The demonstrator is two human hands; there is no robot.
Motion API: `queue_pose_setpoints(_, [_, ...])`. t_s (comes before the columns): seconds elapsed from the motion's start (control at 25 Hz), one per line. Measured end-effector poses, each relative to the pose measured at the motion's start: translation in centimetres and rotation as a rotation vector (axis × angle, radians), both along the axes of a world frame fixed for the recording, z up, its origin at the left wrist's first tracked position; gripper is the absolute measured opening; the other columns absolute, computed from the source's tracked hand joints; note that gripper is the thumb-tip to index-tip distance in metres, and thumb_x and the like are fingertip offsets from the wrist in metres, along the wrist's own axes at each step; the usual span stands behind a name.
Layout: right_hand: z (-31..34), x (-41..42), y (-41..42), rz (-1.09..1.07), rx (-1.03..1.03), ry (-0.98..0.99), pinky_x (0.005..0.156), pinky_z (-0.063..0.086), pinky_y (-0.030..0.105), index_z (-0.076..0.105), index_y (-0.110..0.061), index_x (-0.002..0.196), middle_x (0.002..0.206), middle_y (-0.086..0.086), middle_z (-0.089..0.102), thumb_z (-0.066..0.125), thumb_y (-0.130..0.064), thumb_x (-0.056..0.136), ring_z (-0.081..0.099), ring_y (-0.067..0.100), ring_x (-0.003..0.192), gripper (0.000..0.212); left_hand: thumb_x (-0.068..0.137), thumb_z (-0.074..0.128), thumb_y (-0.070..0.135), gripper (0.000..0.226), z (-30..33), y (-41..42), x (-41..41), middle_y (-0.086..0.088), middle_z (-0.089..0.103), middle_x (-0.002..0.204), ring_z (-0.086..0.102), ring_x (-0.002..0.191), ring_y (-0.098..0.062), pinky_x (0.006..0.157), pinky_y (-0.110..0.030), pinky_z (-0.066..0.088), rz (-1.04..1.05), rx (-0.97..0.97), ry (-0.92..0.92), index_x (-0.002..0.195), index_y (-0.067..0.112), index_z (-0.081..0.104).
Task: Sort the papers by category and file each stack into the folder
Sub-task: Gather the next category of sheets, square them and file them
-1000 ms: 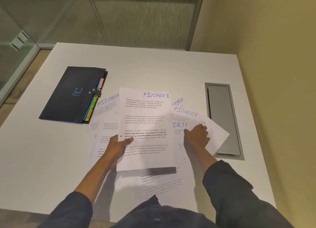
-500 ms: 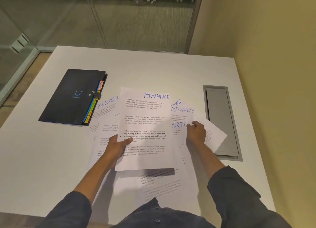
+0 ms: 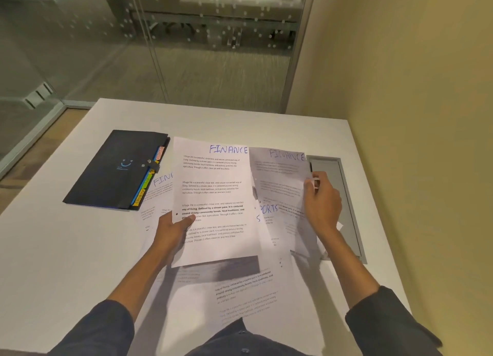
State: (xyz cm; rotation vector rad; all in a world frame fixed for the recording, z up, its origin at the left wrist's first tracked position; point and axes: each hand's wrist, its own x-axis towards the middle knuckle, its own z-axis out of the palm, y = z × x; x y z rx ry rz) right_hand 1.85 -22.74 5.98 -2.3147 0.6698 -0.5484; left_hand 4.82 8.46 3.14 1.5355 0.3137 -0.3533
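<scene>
Holding two FINANCE sheets right now: the left hand (image 3: 170, 230) pinches the first FINANCE sheet (image 3: 216, 195) at its left edge, thumb on top, lifted off the pile. The right hand (image 3: 321, 198) grips the second FINANCE sheet (image 3: 282, 179) by its right edge, raised just beside the first. These are single printed pages, so we'd guess feather-light, floppy, and easy to crease; edge pinches near the middle work, but they'll sag. More loose papers (image 3: 240, 289), one marked SPORTS, lie spread on the counter (image 3: 53, 249). The black tabbed folder (image 3: 120, 169) sits closed to the left.
</scene>
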Motion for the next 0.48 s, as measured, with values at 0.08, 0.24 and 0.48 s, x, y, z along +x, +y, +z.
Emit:
queue_pose_setpoints(0.08, [1.9,-0.5,-0.3,-0.014,-0.027,-0.114,0.054,0.043,0.021,0.056,-0.017,0.115,0.095,-0.002,0.067,0.043,-0.033,0.103,0.063,0.017,0.074,0.024,0.094,0.055,0.001,0.033,0.7,0.0,0.1,-0.004,0.068,0.107,0.067,0.093,-0.019,0.079,-0.036,0.057,0.006,0.003,-0.035,0.127,0.004,0.056])
queue_pose_setpoints(0.24, [6.6,-1.2,-1.1,-0.008,0.096,-0.365,0.054,0.039,0.014,0.058,-0.014,0.11,0.091,-0.004,0.065,0.048,-0.031,0.102,0.06,0.006,0.072,0.022,0.096,0.052,0.0,0.028,2.5,-0.1,0.2,-0.004,0.064,0.103,0.063,0.081,-0.011,0.051,-0.015,0.052,0.036,0.032,-0.111,0.123,0.009,0.054])
queue_pose_setpoints(0.48, [10.4,-0.4,-2.2,0.074,0.449,-0.582,0.056,0.04,0.019,0.063,-0.019,0.09,0.067,-0.007,0.057,0.06,-0.015,0.094,0.046,0.004,0.058,0.006,0.095,0.056,0.005,0.031,3.7,-0.8,0.1,-0.002,0.067,0.107,0.065,0.087,-0.01,0.07,-0.027,0.058,-0.037,0.064,-0.163,0.126,0.007,0.056])
